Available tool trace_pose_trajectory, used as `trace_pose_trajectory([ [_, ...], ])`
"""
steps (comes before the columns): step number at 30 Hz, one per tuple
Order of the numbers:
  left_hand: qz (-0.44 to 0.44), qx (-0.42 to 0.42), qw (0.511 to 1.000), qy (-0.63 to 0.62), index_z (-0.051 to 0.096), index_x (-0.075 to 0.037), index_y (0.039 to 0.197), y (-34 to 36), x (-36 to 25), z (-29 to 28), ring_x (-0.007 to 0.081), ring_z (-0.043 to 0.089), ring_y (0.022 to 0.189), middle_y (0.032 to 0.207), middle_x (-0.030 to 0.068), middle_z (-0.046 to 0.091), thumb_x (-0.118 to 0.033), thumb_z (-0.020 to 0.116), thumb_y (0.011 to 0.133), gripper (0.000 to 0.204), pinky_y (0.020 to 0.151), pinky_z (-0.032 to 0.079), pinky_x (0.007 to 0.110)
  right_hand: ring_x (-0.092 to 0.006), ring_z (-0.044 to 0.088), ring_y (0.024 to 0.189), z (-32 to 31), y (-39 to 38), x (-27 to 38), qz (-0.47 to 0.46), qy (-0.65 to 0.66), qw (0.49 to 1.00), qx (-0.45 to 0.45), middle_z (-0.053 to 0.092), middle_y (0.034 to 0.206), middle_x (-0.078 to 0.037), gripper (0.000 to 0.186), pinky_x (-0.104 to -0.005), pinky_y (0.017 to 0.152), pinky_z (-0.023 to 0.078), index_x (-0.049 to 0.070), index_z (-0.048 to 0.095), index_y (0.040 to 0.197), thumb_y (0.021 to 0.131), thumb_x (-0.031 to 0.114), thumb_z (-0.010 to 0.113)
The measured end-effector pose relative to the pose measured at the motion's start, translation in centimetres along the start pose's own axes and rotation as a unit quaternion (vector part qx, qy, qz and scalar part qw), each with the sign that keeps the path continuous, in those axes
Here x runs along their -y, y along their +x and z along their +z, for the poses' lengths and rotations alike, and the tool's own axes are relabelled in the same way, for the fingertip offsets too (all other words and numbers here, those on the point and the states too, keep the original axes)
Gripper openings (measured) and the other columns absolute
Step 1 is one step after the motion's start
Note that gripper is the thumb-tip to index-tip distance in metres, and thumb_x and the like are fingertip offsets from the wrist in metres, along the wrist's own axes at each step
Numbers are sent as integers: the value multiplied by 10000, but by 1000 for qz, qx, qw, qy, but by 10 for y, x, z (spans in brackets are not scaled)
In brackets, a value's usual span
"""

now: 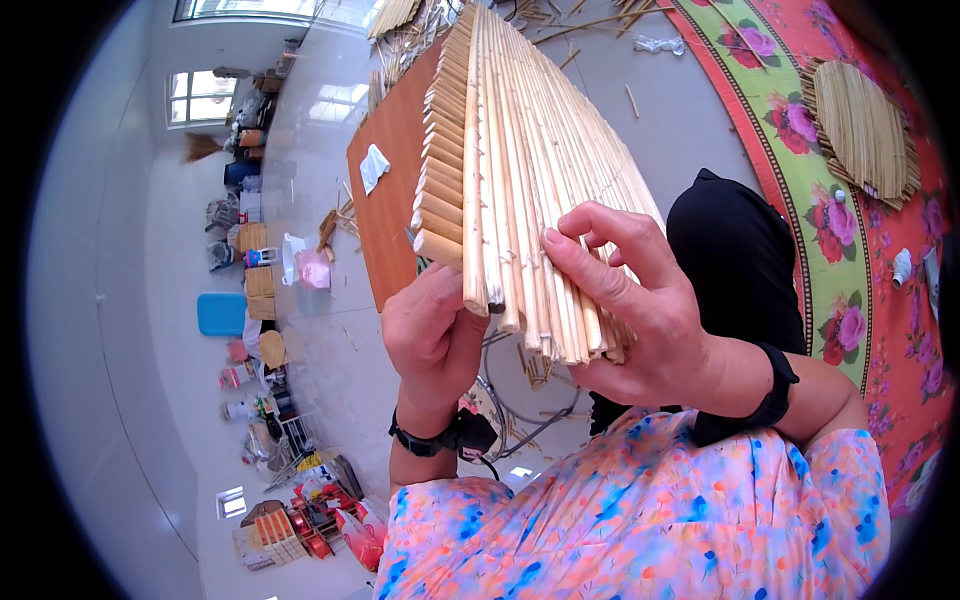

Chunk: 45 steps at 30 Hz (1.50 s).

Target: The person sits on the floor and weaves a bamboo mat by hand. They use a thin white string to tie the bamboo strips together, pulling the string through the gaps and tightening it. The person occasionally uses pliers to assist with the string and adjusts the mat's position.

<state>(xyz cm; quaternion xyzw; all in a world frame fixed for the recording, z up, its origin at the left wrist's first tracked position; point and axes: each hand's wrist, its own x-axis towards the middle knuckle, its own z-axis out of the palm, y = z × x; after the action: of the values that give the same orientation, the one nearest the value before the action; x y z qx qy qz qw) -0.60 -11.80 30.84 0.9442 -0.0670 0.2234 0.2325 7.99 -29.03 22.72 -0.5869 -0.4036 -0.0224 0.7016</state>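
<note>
A long panel of pale reed stalks [545,170], laid side by side and tied with thread, stretches away from me. Shorter cut stalks line its left edge, ends facing out. At the near left corner my left hand [432,325] is closed on the panel, its thumb up against the stalks and most fingers hidden. My right hand [645,310] grips the near right part, thumb and forefinger on the upper face. Its other fingers go partly out of sight by the uneven near ends.
A reddish-brown board [395,220] bearing a crumpled white tissue [374,168] lies beyond the panel's left side. To the right, a smaller rounded reed piece [858,130] rests on a red floral cloth [845,300]. Loose stalks litter the floor. Household goods line the left wall.
</note>
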Motion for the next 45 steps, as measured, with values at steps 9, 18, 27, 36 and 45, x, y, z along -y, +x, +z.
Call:
trace_pose_trajectory([
  [9,-13,23,1000,5,649,33,844,7,-7,-3,251,572,566,690,111,603,71,634,726,125,527,452,325,-344,535,1021,4,0,1,-12,-6,1000,-2,527,1182,-150,750,-413,889,467,41,571,1286,551,61,717],
  [18,-84,-51,992,74,601,21,934,5,-28,10,297,635,631,739,136,612,56,621,772,166,556,481,329,-364,522,1033,6,0,4,-27,-38,999,0,504,1199,-179,793,-424,898,460,14,509,1329,555,34,679],
  [27,-71,1,997,43,589,21,930,4,-25,2,306,642,657,750,128,613,50,611,793,142,572,481,313,-344,527,1051,9,-3,2,-52,-100,994,-2,499,1238,-190,796,-390,850,478,-1,488,1342,583,49,726],
  [36,-132,-47,990,10,499,21,1009,4,-36,14,233,699,735,820,137,653,36,617,811,231,638,515,293,-379,516,1045,10,-2,8,-31,-90,995,-8,516,1206,-179,783,-430,914,462,13,509,1322,558,25,680],
  [45,-197,-174,947,-186,372,32,1139,10,-54,35,142,619,918,976,96,566,77,529,824,354,769,503,275,-371,522,1058,9,-4,8,-30,-98,995,-11,522,1227,-179,760,-428,923,458,28,509,1327,583,-2,660],
])
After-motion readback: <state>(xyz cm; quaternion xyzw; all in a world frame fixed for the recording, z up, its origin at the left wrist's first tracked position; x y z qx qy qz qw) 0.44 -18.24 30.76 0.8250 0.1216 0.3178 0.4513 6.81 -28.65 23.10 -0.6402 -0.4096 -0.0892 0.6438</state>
